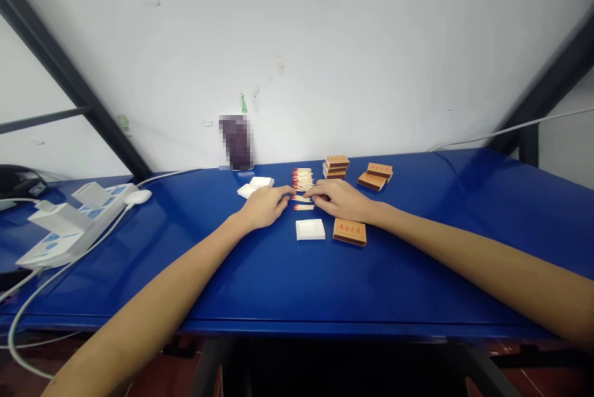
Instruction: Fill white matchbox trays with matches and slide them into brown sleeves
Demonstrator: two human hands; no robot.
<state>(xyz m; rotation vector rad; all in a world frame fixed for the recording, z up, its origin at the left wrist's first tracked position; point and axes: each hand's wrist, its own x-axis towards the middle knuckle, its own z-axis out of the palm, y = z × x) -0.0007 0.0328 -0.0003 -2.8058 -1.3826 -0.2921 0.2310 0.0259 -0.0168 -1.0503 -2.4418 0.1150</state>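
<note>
Both hands rest on the blue table (288, 279) near its middle. My left hand (265, 205) lies knuckles up, its fingertips pinching at a few red-tipped matches (304, 206). My right hand (342, 200) meets it from the right, fingers curled onto the same matches. A larger heap of loose matches (302, 178) lies just beyond. A white inner tray (310, 229) and a brown matchbox sleeve (349, 232) sit just in front of the hands.
A stack of brown matchboxes (336, 167) and two more (375, 176) lie behind the right hand. More white trays (255, 187) sit at the back left. A white power strip (69, 221) with plugs and cables occupies the left end. A dark blurred object (236, 142) leans on the wall.
</note>
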